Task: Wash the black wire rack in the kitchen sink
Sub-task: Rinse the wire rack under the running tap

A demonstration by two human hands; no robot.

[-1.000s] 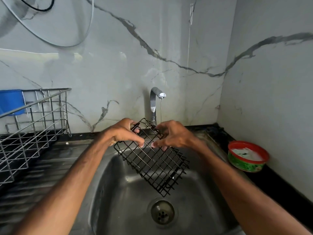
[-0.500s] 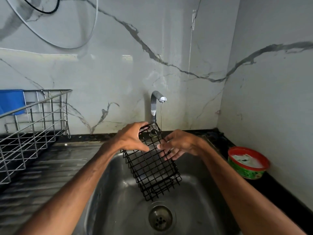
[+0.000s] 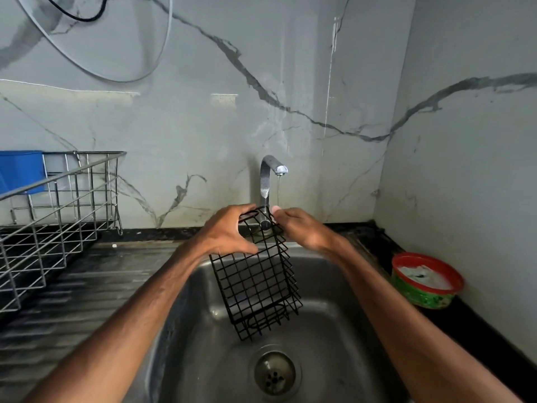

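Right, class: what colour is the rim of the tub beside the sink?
Red rim on the tub; the head view shows it best.

The black wire rack (image 3: 255, 286), a small grid basket with an oval loop at its lower end, hung nearly upright over the steel kitchen sink (image 3: 334, 359), its top at the sink's back rim.

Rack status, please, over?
Left hand grips rack top, right hand pinches it. Rack hangs nearly upright over sink, under tap trickle. Nothing in the way.
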